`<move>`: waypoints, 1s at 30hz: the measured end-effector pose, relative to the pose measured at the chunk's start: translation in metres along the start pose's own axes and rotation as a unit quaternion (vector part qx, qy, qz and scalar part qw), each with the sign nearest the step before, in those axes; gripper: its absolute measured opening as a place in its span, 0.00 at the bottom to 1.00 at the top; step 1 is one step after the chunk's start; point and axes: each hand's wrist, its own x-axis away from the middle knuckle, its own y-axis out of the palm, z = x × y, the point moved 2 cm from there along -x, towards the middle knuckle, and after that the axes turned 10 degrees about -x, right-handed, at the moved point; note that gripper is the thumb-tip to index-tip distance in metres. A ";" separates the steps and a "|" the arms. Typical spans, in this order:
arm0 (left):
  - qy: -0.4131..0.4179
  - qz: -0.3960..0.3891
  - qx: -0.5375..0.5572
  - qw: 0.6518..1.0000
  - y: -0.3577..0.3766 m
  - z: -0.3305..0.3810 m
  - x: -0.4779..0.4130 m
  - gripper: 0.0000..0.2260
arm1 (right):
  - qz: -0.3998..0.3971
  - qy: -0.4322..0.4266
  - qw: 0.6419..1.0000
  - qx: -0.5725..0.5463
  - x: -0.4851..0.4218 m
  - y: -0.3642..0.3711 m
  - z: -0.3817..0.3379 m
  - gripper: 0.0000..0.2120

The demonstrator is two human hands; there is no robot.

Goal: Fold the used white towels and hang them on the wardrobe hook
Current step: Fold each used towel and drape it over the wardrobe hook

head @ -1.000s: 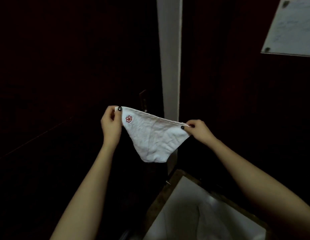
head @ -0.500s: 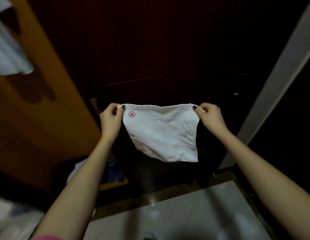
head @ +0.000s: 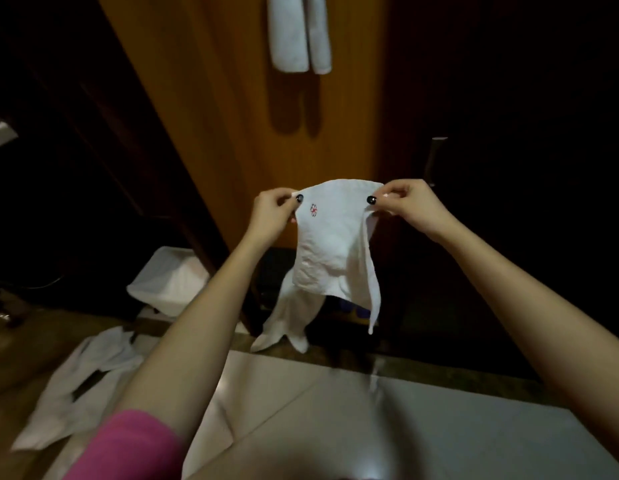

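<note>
Pinching top corners of the white towel (head: 330, 247), left hand (head: 271, 213) and right hand (head: 412, 206) have drawn closer together.

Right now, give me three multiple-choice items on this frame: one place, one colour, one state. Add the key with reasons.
1. Where on the towel is the red flower mark?
A) top corner by the left hand
B) middle
C) bottom edge

2. What colour is the sleeve on the left arm?
A) blue
B) pink
C) green

3. How is the towel held?
A) draped over one arm
B) bunched in one fist
C) pinched at the top by the left hand and right hand

Key:
1 A: the mark sits just beside the left thumb.
2 B: the sleeve at lower left is pink.
3 C: each hand pinches a top corner and the towel hangs down.
</note>
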 end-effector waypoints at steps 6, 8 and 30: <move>-0.017 -0.047 0.010 0.999 -0.078 -0.058 -0.004 0.07 | -0.075 0.036 0.996 0.045 -0.025 0.128 -0.017 0.10; -0.019 -0.052 0.019 0.998 -0.093 -0.070 -0.002 0.07 | -0.052 0.006 0.997 0.051 -0.029 0.155 -0.025 0.06; 0.011 -0.109 0.250 0.962 -0.118 -0.036 0.007 0.08 | 0.020 -0.070 0.990 0.118 -0.037 0.182 -0.097 0.11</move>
